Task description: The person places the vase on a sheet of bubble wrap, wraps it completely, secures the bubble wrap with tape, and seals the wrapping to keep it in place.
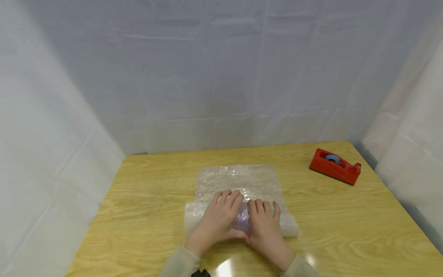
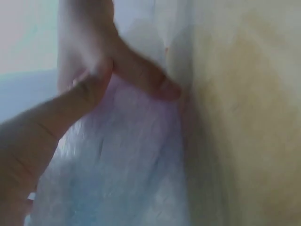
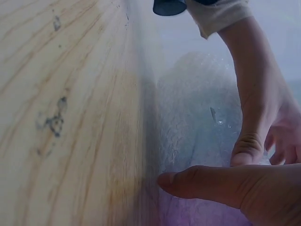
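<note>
A purple thing [image 1: 243,220] shows through clear bubble wrap [image 1: 238,177]; its exact kind is hidden by the layers. The near part of the wrap is rolled around it, and the far part lies flat on the table. Over the roll's left half, my left hand [image 1: 219,220] grips with fingers on the far side and thumb on the near side. My right hand [image 1: 265,227] holds the roll in the same way just to the right. Both thumbs meet near the middle, close to the tabletop, as the right wrist view shows with the right thumb [image 3: 202,182] against the wrap.
A red tape dispenser [image 1: 333,169] with a blue-cored roll stands at the table's back right. The wood-grain table [image 1: 145,200] is enclosed by white sheeting [image 1: 214,77] at the back and both sides. A small black object [image 1: 200,273] shows at the bottom edge.
</note>
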Demonstrator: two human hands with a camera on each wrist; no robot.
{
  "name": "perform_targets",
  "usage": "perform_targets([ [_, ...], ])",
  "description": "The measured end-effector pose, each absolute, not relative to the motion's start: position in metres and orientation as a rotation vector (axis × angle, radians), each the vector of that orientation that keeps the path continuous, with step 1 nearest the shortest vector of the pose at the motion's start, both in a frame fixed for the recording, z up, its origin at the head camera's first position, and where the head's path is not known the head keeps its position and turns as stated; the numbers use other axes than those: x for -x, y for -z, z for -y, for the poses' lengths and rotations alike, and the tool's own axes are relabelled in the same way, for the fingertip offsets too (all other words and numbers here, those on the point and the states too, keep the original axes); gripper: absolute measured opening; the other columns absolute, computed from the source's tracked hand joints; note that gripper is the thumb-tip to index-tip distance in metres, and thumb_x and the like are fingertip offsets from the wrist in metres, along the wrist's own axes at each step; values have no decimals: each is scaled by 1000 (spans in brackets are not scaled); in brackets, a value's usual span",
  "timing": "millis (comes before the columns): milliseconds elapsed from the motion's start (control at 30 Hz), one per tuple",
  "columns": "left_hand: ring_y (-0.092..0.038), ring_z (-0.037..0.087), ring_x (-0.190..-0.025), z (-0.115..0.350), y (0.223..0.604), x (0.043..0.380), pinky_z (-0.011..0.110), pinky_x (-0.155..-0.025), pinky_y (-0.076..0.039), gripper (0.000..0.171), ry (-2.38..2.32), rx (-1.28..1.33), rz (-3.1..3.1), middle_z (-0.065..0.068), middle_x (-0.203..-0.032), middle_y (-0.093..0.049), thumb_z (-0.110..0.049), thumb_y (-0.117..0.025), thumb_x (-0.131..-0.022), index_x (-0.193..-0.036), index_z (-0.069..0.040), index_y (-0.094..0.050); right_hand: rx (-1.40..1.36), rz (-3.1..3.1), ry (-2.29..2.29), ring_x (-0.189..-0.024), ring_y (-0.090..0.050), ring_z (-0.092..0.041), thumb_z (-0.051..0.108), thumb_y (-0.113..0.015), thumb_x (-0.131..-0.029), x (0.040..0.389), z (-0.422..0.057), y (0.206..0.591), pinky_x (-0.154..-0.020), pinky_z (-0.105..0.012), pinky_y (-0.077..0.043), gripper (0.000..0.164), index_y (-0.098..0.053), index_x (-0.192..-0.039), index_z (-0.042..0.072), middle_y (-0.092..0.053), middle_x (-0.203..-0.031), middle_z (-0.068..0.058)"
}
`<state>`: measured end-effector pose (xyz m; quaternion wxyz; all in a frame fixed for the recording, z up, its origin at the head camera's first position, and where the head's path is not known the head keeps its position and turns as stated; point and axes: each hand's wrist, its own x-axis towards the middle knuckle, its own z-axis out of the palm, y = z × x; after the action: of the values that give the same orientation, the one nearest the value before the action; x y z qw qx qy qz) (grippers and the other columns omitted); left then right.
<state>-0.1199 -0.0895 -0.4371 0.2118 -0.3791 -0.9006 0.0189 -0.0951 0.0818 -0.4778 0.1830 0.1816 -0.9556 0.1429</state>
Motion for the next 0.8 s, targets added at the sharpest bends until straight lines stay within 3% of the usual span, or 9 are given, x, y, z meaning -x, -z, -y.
perform_targets([
  [133,-58,35,-116,91,445,108,48,-107,-40,100,-46,1050,2277,14,-123,-62,-73,-74,-57,-124,1,-61,-514,2713,-418,-109,-49,-35,54,-89,-50,97,-82,477,-101,-69,-26,94,-52,-122,4,-56,-113,-13],
  [300,-63,34,-113,89,460,96,47,-105,-43,80,-54,1022,2118,14,-117,-68,-59,-76,-63,-115,1,-69,-522,2737,-468,-109,-50,-37,50,-93,-45,100,-83,475,-101,-70,-24,98,-52,-122,4,-57,-112,-15],
  [600,-58,35,-122,81,466,92,47,-108,-39,90,-86,902,2329,22,-132,-60,-42,-90,-62,-132,6,-57,-516,2836,-497,-109,-50,-38,35,-95,-42,113,-87,472,-101,-71,-23,95,-52,-120,4,-58,-114,-16],
  [800,-59,35,-119,73,471,104,49,-107,-40,96,-160,799,2427,22,-130,-60,-40,-91,-57,-133,5,-54,-507,2900,-492,-108,-50,-39,36,-94,-41,120,-87,468,-101,-71,-23,93,-52,-117,3,-57,-111,-17],
])
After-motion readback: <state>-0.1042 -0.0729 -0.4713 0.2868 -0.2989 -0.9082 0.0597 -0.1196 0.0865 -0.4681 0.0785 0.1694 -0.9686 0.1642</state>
